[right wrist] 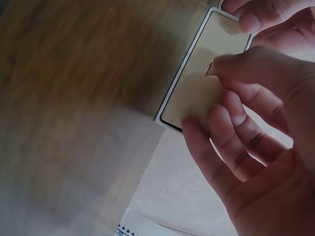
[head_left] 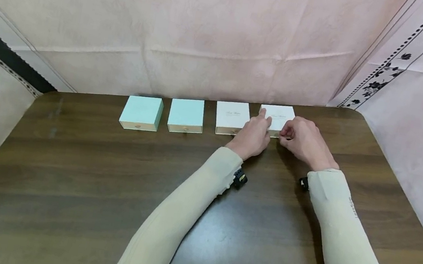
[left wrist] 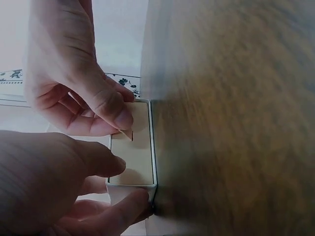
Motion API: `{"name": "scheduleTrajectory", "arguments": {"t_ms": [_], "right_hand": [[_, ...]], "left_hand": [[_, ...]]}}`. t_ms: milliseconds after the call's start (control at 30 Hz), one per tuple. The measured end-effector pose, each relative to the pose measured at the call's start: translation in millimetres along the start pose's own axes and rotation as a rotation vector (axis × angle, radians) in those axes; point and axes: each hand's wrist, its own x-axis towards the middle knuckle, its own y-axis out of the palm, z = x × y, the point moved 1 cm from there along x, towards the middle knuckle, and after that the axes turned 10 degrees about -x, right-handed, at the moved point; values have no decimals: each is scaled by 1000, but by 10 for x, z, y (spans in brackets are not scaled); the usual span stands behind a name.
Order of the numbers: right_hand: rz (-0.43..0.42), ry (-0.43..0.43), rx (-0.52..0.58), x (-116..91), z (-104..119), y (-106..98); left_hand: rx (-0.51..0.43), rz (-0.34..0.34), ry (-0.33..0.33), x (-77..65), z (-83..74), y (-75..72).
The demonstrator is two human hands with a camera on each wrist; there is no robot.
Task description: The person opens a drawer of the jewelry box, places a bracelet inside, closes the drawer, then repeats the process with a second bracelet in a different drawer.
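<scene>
At the back right of the table stands a white drawer box (head_left: 282,116) with printed lettering on top. My left hand (head_left: 252,137) holds its left end: in the left wrist view the thumb is at the edge of the cream drawer front (left wrist: 138,160) and a finger lies along the side. My right hand (head_left: 308,142) is at the front, pinching the small pull tab (right wrist: 212,71) between thumb and index finger. Its other fingers reach toward the far end of the drawer front. The drawer front sits within the box's outer sleeve.
Left of it, along the back edge of the brown wooden table (head_left: 86,186), stand another white drawer box (head_left: 232,113) and two mint-green drawer boxes (head_left: 142,108). Pale cloth (head_left: 210,28) hangs behind the table and at both sides.
</scene>
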Motion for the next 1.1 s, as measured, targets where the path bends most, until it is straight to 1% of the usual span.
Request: {"name": "scheduleTrajectory", "arguments": {"t_ms": [100,200,333,500,600,667,867,1000,1100], "right_hand": [[17,7,6,-15,-19,-18],[9,2,8,-28,-31,-7],[-12,-3,12,-45,-39,0],[-1,7,18,-33,-16,11],[0,4,22,-19,-6,16],[7,1,27,-18,-13,21],[11,1,35,-62,-44,55],[1,-11,37,-78,-49,59],[3,-12,36,-73,-44,55]], "left_hand": [[-18,-1,12,17,-7,-7],[-20,2,13,15,-2,-1],[-1,-2,22,8,-8,-1],[8,0,30,-7,14,-17],[5,-10,41,-2,25,-27],[0,-7,34,0,23,-22],[-3,35,-4,-28,8,16],[8,30,0,-41,6,16],[5,22,-8,-53,5,3]]}}
